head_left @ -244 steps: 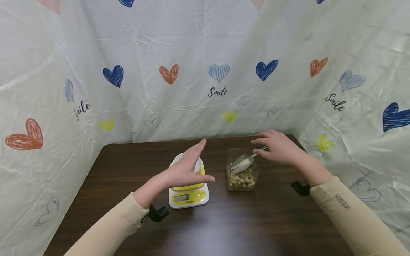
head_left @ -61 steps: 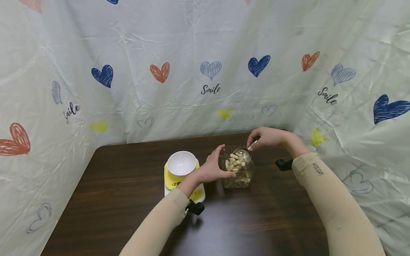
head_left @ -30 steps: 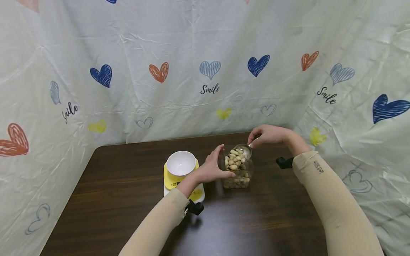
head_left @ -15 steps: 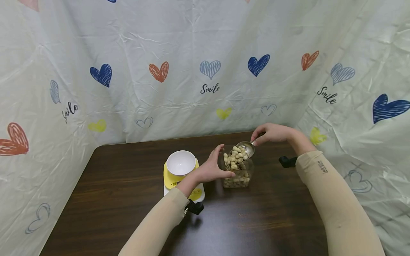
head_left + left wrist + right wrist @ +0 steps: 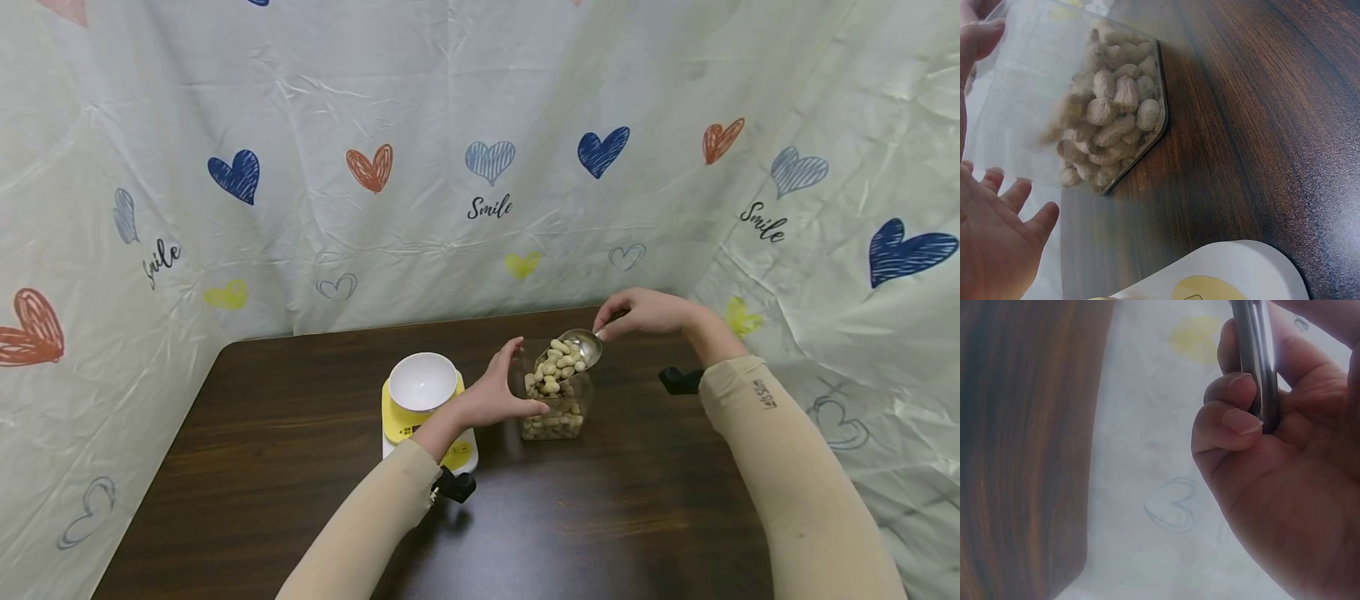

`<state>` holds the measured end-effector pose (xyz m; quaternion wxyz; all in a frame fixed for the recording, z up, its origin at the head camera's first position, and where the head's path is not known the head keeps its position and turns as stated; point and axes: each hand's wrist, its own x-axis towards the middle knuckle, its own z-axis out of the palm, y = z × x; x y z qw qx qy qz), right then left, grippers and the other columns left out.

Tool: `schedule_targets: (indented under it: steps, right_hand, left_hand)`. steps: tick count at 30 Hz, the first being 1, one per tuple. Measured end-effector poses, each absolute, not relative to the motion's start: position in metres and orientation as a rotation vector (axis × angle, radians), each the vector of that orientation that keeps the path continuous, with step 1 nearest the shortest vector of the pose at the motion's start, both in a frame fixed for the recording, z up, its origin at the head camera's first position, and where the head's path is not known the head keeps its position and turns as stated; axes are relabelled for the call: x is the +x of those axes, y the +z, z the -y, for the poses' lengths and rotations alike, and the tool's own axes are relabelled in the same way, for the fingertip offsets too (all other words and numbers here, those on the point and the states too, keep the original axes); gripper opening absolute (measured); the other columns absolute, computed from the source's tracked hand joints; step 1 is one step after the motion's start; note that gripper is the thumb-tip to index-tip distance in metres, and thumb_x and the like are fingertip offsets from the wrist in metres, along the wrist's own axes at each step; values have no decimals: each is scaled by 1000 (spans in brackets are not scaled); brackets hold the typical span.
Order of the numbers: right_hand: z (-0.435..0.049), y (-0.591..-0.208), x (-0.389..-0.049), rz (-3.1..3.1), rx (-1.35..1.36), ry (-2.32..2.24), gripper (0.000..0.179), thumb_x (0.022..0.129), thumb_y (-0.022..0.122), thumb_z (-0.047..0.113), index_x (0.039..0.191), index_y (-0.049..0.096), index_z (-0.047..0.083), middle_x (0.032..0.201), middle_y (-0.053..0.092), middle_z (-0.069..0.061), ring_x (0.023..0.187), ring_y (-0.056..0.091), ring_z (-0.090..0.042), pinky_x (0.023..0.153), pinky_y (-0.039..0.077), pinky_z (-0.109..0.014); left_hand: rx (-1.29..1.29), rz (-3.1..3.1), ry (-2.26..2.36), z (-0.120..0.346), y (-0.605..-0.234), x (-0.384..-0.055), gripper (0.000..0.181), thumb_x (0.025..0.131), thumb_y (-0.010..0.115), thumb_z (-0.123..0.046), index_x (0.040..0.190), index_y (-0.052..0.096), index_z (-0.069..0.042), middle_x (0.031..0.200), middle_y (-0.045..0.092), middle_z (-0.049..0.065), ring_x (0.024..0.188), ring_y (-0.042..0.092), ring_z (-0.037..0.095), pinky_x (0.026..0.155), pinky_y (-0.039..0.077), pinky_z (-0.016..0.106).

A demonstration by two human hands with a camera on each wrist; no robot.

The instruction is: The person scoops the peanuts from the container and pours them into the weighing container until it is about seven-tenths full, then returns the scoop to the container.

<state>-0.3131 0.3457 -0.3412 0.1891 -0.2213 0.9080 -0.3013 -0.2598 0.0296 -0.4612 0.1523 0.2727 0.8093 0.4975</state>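
My left hand [image 5: 493, 398] holds the near-left side of a clear plastic container [image 5: 584, 400], thumb in front and fingers toward the back. Peanuts in their shells [image 5: 1113, 100] fill its lower part in the left wrist view. Over its opening, a metal scoop [image 5: 591, 346] lies tilted with a heap of peanuts [image 5: 561, 363] on it. My right hand [image 5: 651, 313] grips the scoop by its handle [image 5: 1257, 362], fingers curled round the metal in the right wrist view. The scoop's front edge is hidden under the peanuts.
Left of the container, a white bowl [image 5: 423, 382] stands on a yellow and white kitchen scale [image 5: 395, 421], partly behind my left wrist. Both are on a dark wooden table [image 5: 300, 450]. A white curtain [image 5: 420, 250] printed with hearts hangs behind and at the sides.
Since the oldest frame, both hands have come to the container and taken hold of it and the scoop. Over the last second, the loaded scoop has risen and shifted right; my left hand stayed put.
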Motion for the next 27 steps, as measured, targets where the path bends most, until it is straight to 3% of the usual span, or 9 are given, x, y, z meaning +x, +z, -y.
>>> schedule_targets:
  steps: [6,11,17,22,27]
  right_hand:
    - [-350,-346,-310,-2562,-571,-864,25,93,77,31,110,76,12,113,68,-5,103,59,-25,90,47,-39]
    - [-351,-347,-307,-2556,-559,-904,25,94,76,28,112,75,10,114,67,-6,105,59,-27,89,48,-40]
    - [-355,-349,-302,-2556,-555,-934,26,95,75,27,114,74,8,114,68,-7,105,60,-25,91,49,-45]
    - [-358,-352,-302,-2564,-555,-943,27,96,73,29,115,74,9,116,67,-8,104,61,-24,92,49,-49]
    - [-359,-352,-301,-2587,-553,-964,26,97,73,30,115,75,11,117,67,-7,104,62,-23,90,49,-46]
  left_hand:
    - [776,-2325,1426,-30,-462,-259,114,84,85,-36,164,4,-32,164,20,3,150,25,24,112,35,49]
    - [775,-2310,1442,-29,-463,-259,114,84,85,-33,164,4,-31,165,19,4,151,24,27,112,35,50]
    - [777,-2307,1416,-28,-461,-257,119,84,84,-42,164,-4,-35,168,12,2,152,22,20,113,34,50]
    - [784,-2313,1416,-23,-456,-255,129,80,86,-50,161,-15,-40,171,5,-1,155,10,16,117,27,52]
    - [850,-2369,1428,-11,-446,-253,130,76,87,-55,160,-12,-44,170,6,-8,154,6,12,119,22,50]
